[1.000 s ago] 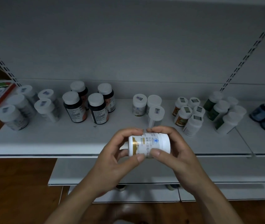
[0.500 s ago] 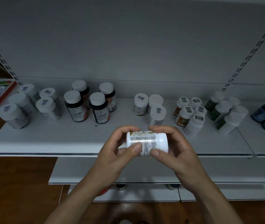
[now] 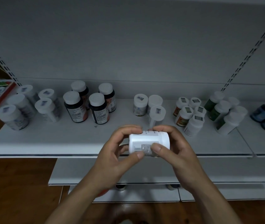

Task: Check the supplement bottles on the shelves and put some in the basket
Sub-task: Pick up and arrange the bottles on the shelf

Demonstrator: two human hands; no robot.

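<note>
White bottle (image 3: 146,140) lies sideways btwn both hands, just in front of the shelf edge, cap end to the right. Over the last sec it's been rolled: the gold-trimmed label face is gone, barcode & fine print now face up, so the check is prob. still underway. No basket in view. Left hand (image 3: 112,160) curls round the base end, right hand (image 3: 178,150) round the cap end, thumbs pressing the front. Smooth plastic cylinder w/ printed label. Behind: matte white shelf (image 3: 47,139), dark bottles (image 3: 98,109) w/ flat white caps.
</note>
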